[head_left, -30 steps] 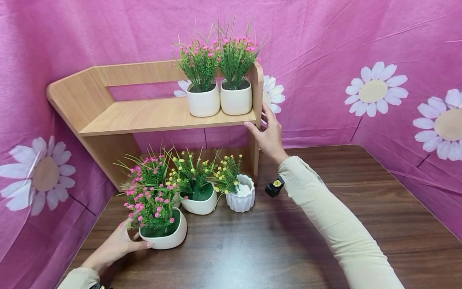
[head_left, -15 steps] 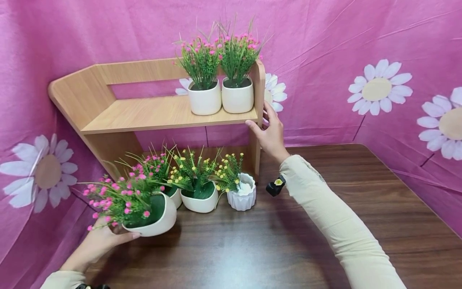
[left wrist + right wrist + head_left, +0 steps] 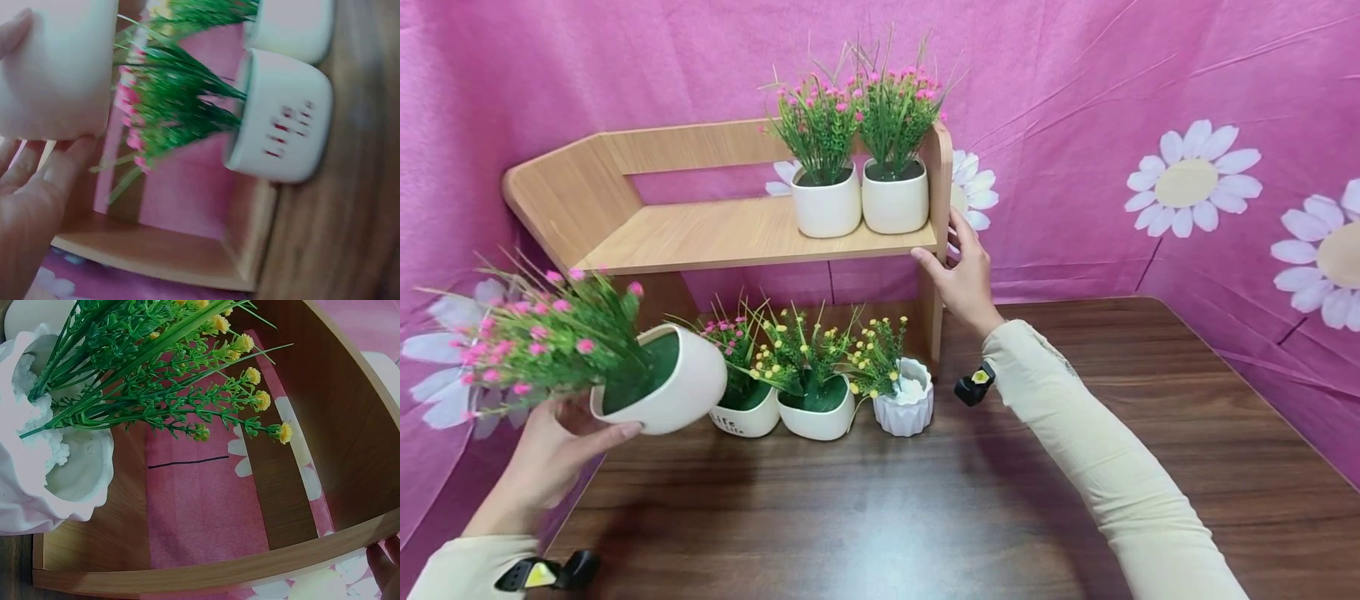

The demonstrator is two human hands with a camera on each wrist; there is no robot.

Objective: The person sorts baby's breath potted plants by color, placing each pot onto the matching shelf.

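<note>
My left hand [image 3: 538, 467] holds a potted artificial plant with pink flowers, its white pot [image 3: 681, 387] tilted so the flowers point left. It hangs above the table, in front of the left end of the wooden shelf [image 3: 700, 237]. In the left wrist view, the thumb and fingers lie against the white pot [image 3: 56, 75]. My right hand [image 3: 966, 283] grips the shelf's right side panel, thumb at the front and fingers on the outer side. Only its fingertips [image 3: 381, 565] show in the right wrist view. Two pink-flowered plants in white pots [image 3: 826, 204] stand on the upper board's right end.
Below the upper board, a pink-flowered pot with lettering [image 3: 748, 417], a yellow-flowered white pot [image 3: 816, 417] and a fluted white pot [image 3: 904, 412] stand in a row on the brown table [image 3: 1037, 517]. Pink flowered cloth [image 3: 1060, 100] hangs behind and at both sides.
My left hand has lifted the pink-flowered plant off the table, moved it left and up, and tilted it over. The lettered pot behind has come into view. My right hand has stayed at the shelf.
</note>
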